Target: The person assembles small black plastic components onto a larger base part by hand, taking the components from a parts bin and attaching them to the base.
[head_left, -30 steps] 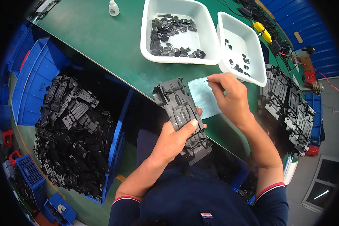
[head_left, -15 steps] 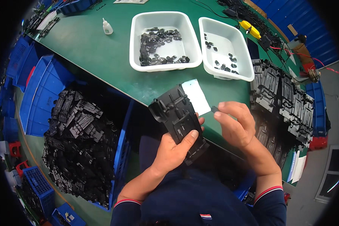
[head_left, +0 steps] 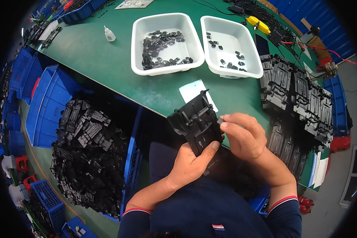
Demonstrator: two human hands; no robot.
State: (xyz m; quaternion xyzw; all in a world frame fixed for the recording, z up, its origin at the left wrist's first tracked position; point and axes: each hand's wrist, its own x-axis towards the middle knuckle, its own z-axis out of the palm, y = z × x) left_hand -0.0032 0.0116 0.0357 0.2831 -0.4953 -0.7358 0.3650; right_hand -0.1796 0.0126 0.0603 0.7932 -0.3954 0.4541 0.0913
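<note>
My left hand (head_left: 194, 163) is wrapped round the lower part of a black moulded plastic housing (head_left: 197, 123), its thumb lying on the face. The housing is tilted, with ribs and a rounded bulge at its upper left end. Between thumb and fingertips my right hand (head_left: 244, 135) pinches a small dark plastic piece (head_left: 220, 120), right by the housing's right edge; whether the two touch I cannot tell. Behind the housing a white sheet (head_left: 191, 89) lies on the green table, partly covered from sight.
Two white tubs (head_left: 168, 73) (head_left: 253, 73) hold small black pieces. Stacked black housings (head_left: 291, 89) stand at the right. A blue crate (head_left: 41, 115) at the left is heaped with black parts (head_left: 89, 158). A small white bottle (head_left: 109, 35) stands on the green table (head_left: 91, 51).
My right hand has brought the small piece left, up to the housing's edge. The housing has shifted slightly right and turned a little in my left hand. The whole view has moved slightly.
</note>
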